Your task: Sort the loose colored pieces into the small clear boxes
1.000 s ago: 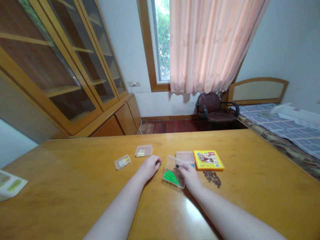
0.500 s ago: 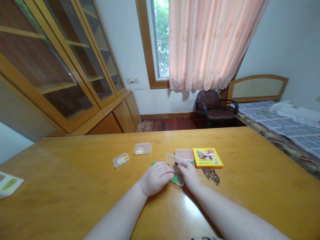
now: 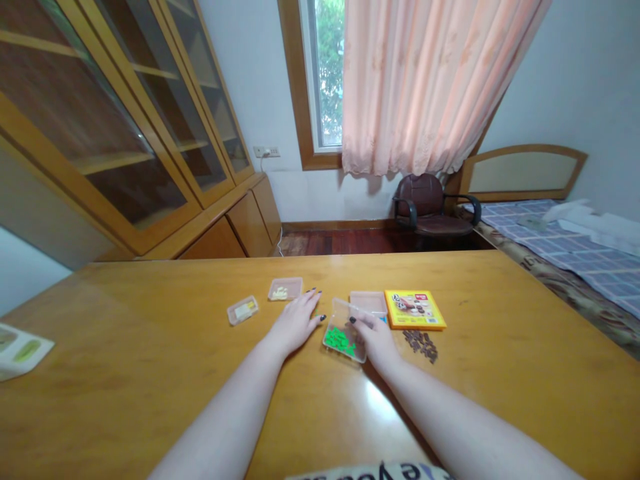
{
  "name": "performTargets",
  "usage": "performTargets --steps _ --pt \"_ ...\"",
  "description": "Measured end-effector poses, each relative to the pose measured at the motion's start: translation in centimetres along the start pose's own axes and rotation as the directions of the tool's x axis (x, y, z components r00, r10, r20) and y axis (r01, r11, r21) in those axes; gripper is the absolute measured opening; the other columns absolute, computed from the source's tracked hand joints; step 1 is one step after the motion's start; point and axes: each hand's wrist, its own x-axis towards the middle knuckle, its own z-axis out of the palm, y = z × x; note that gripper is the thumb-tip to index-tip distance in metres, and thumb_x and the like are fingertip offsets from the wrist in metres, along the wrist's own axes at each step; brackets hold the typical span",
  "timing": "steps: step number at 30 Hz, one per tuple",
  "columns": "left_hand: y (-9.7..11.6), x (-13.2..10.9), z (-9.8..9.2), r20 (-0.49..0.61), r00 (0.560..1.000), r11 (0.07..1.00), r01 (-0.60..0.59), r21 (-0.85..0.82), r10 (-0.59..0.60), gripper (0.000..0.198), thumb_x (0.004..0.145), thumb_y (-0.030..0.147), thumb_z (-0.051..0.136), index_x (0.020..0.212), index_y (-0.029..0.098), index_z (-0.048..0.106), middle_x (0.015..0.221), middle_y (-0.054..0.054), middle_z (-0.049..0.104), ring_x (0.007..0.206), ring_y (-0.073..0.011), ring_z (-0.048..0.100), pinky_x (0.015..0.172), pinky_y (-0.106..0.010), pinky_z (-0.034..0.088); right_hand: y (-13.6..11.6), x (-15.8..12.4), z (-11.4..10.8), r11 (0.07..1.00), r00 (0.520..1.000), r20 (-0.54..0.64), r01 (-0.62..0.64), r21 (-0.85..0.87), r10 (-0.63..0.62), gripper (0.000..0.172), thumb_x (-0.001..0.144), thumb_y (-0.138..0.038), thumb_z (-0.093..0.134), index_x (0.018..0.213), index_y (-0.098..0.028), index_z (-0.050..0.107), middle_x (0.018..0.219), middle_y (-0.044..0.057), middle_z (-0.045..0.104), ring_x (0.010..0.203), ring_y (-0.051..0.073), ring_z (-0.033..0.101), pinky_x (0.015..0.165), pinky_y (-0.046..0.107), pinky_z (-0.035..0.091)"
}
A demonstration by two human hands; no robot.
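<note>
A clear plastic box [image 3: 343, 337] with several bright green pieces inside lies tilted on the wooden table [image 3: 150, 347]. My right hand [image 3: 375, 339] grips its right edge, fingers curled over the rim. My left hand [image 3: 296, 320] rests flat on the table just left of the box, fingers stretched out and apart, holding nothing that shows.
Two small clear boxes with pale pieces [image 3: 243, 310] [image 3: 285, 289] lie left of my hands. A pinkish lid or box [image 3: 369, 301], a yellow booklet [image 3: 414, 309] and a heap of dark brown pieces [image 3: 421, 345] lie to the right. A card [image 3: 20, 349] sits at the left edge.
My left hand was over the green-piece box half a second ago; it has drawn back to the left and now lies flat on the table. My right hand stays on the box.
</note>
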Motion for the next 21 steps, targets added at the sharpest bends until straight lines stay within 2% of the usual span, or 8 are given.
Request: performTargets --steps 2,5,10,15,21 --pt "-0.5 0.0 0.8 0.125 0.991 0.998 0.050 0.035 -0.054 0.058 0.080 0.040 0.051 0.132 0.018 0.037 0.142 -0.012 0.032 0.130 -0.0253 0.030 0.105 -0.041 0.027 -0.1 0.0 0.1 1.000 1.000 -0.003 -0.006 0.005 0.006 0.021 0.063 -0.036 0.061 0.070 -0.017 0.064 0.070 0.003 0.065 0.063 0.018 0.056 0.060 0.028 0.041" --pt "-0.8 0.0 1.5 0.202 0.979 1.000 0.007 0.018 -0.011 0.051 0.081 0.038 0.050 0.129 0.020 0.043 0.139 -0.010 0.037 0.129 -0.0236 0.033 0.106 -0.040 0.027 0.0 0.0 0.1 1.000 1.000 -0.002 0.000 0.010 0.000 0.020 0.062 -0.036 0.061 0.069 -0.017 0.064 0.071 0.004 0.066 0.064 0.018 0.056 0.059 0.028 0.041" --pt "-1.0 0.3 1.4 0.113 0.992 0.998 -0.052 -0.034 0.056 0.031 0.082 0.023 0.049 0.112 0.022 0.059 0.117 -0.007 0.059 0.110 -0.0191 0.052 0.098 -0.033 0.037 0.7 0.3 -0.1 0.999 0.999 0.024 0.029 0.017 -0.029 0.022 0.064 -0.037 0.061 0.072 -0.016 0.065 0.071 0.003 0.066 0.067 0.018 0.057 0.062 0.029 0.041" --pt "-1.3 0.6 1.0 0.044 0.999 0.999 0.002 -0.044 0.000 0.029 0.081 0.022 0.051 0.108 0.020 0.060 0.106 -0.007 0.063 0.098 -0.0183 0.056 0.090 -0.031 0.041 0.5 0.3 0.1 0.999 1.000 0.015 0.007 0.053 -0.008 0.021 0.061 -0.037 0.064 0.069 -0.017 0.064 0.070 0.003 0.066 0.066 0.019 0.057 0.061 0.029 0.041" --pt "-1.5 0.8 1.6 0.086 0.994 0.995 -0.060 -0.086 0.067 0.024 0.079 0.013 0.051 0.096 0.020 0.066 0.095 -0.005 0.066 0.090 -0.0159 0.057 0.083 -0.027 0.042 0.5 0.2 0.0 1.000 1.000 0.004 0.022 0.005 -0.022 0.022 0.063 -0.037 0.062 0.071 -0.016 0.064 0.071 0.004 0.066 0.066 0.019 0.056 0.062 0.029 0.041"
